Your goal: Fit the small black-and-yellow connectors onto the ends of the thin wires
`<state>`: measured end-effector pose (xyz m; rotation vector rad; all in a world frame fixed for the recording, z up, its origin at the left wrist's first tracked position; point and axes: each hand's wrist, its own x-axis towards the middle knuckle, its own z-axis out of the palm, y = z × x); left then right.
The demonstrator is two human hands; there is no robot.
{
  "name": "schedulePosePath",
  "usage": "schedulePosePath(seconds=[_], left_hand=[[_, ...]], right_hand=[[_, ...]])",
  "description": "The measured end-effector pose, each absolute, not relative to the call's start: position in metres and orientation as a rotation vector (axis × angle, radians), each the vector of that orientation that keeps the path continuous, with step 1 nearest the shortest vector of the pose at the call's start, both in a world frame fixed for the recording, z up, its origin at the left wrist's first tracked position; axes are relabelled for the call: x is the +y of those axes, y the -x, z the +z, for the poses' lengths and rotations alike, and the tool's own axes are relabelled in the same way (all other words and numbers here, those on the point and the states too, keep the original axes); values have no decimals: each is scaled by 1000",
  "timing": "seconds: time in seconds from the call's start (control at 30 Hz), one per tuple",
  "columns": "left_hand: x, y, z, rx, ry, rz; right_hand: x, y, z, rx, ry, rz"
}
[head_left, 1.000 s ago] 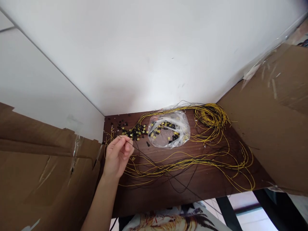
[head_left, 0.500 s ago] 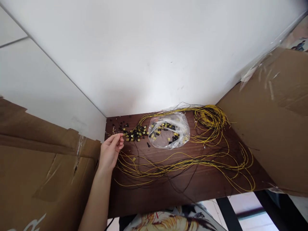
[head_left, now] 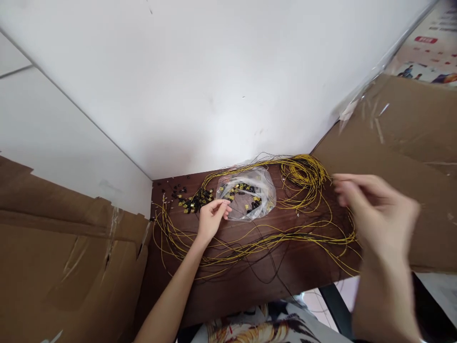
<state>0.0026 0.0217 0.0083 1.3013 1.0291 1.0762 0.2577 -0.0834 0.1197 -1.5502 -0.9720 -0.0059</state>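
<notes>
White wall (head_left: 214, 85) rises beyond our brown table (head_left: 221, 297), with cardboard (head_left: 403, 138) on both sides. Yellow wires (head_left: 303, 171) stretch across the tabletop and coil near its far right corner. Left of the coil lies a clear bag (head_left: 269, 190). Our right hand (head_left: 378, 209) is too blurred for us to tell whether it grips anything. Our left hand (head_left: 211, 219), at the bag's near edge, pinches a thin black wire (head_left: 259, 228) that trails toward us.

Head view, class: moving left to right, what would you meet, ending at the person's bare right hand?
Brown cardboard panel, pile of small black and yellow pieces, clear plastic bag, loose coil of yellow wires, bare right hand.
</notes>
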Motion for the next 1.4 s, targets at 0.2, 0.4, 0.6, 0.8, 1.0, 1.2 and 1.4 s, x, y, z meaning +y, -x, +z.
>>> schedulePosePath(seconds=[0.2, 0.4, 0.6, 0.8, 1.0, 1.2, 1.4], left_hand=[[18, -1, -8, 1022, -1318, 1104], [19, -1, -9, 1028, -1334, 1098], [17, 2, -9, 1101, -1747, 1106], [17, 2, -9, 1175, -1990, 1072], [17, 3, -12, 1178, -1961, 1081], [18, 2, -13, 1166, -1955, 1081], [16, 1, -12, 1147, -1989, 1077]], right_hand=[[-6, -195, 58, -1459, 1430, 409], [30, -164, 11, -1667, 1387, 529], [24, -158, -12, -1843, 1351, 451], [20, -156, -15, -1926, 1371, 401], [20, -155, -15, -1929, 1402, 367], [22, -156, -19, -1885, 1407, 366], [23, -159, -24, -1855, 1407, 332]])
